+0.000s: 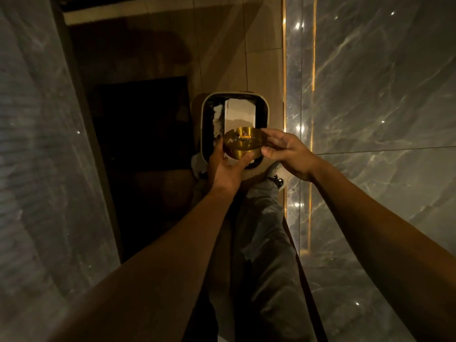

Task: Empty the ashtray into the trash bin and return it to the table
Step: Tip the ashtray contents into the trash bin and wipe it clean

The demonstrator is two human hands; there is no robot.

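Note:
A round brass ashtray (243, 144) hangs directly over the open trash bin (265, 112), a white-rimmed, dark-lined rounded box on the floor. A cigarette butt and some ash lie in the ashtray's dish. My left hand (225, 169) cups the ashtray from below and the left side. My right hand (286, 151) pinches its right rim between thumb and fingers. The ashtray is roughly level, tipped slightly toward me. White paper or cardboard lies inside the bin.
My legs and a light shoe (277, 175) stand just before the bin. A glossy grey marble floor with gold strips (284, 70) lies to the right. A dark cabinet or recess (143, 124) is left of the bin, and a marble surface (37, 144) fills the far left.

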